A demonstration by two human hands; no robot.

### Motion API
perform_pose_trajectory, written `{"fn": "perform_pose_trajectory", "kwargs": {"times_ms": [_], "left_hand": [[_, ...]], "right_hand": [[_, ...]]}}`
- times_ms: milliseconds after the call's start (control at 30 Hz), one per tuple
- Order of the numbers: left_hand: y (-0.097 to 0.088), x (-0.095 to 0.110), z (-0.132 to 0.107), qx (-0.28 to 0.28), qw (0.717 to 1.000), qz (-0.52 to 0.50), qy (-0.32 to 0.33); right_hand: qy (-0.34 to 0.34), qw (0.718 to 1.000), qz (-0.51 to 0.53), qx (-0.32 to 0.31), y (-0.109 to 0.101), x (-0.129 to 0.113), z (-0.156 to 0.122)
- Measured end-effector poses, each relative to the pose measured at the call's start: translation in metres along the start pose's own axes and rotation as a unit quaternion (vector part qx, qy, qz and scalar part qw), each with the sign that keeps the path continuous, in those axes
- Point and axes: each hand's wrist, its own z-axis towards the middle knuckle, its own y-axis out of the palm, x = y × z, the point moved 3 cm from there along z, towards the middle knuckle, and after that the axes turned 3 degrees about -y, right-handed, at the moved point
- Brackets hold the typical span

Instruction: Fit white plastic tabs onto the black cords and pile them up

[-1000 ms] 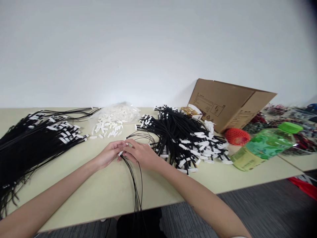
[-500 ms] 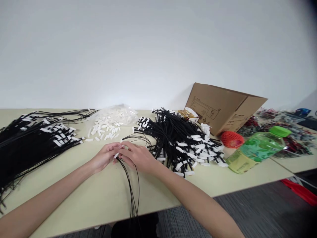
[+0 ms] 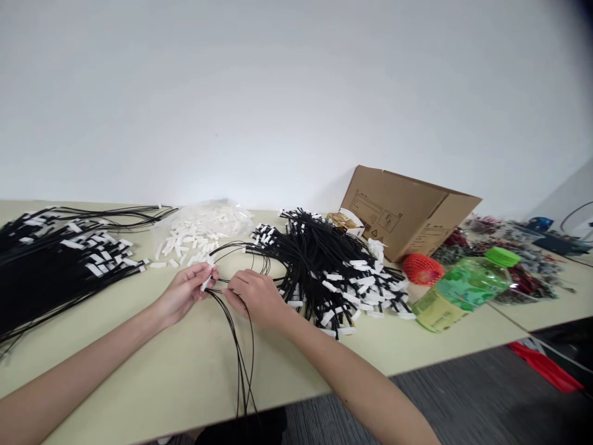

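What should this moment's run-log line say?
left hand: pinches white clip | right hand: grips black cords | cords: trail off table edge

Both hands (image 3: 222,292) pinch black cords (image 3: 238,352) over table (image 3: 139,364).

No wording can be read; faint print and triangle signs are borne by the cardboard box (image 3: 403,207) far right of the right hand (image 3: 254,295)
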Motion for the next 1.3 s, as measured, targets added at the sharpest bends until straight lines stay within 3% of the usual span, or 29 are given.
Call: {"fn": "perform_pose_trajectory", "kwargs": {"times_ms": [200, 433, 733, 933, 1167, 1300], "left_hand": [[0.003, 0.000, -0.002, -0.003, 1.000, -0.012, -0.011], [0.001, -0.001, -0.001, 0.000, 0.999, -0.035, -0.010], [0.001, -0.002, -0.002, 0.006, 0.999, -0.046, -0.008], [0.000, -0.001, -0.002, 0.019, 0.999, -0.032, -0.002], [-0.004, -0.002, 0.000, 0.042, 0.999, -0.010, 0.002], [-0.003, -0.002, -0.001, 0.036, 0.999, 0.005, 0.005]], "right_hand": [[-0.028, 0.999, 0.020, -0.005, 0.004, 0.000, 0.000], [-0.002, 0.999, 0.048, 0.012, 0.003, 0.005, 0.000], [0.061, 0.973, 0.200, 0.100, -0.010, 0.009, 0.001], [0.138, 0.928, 0.285, 0.194, -0.017, 0.021, 0.004], [0.262, 0.814, 0.415, 0.311, -0.026, 0.040, 0.001], [0.284, 0.775, 0.420, 0.376, -0.038, 0.046, 0.000]]}}
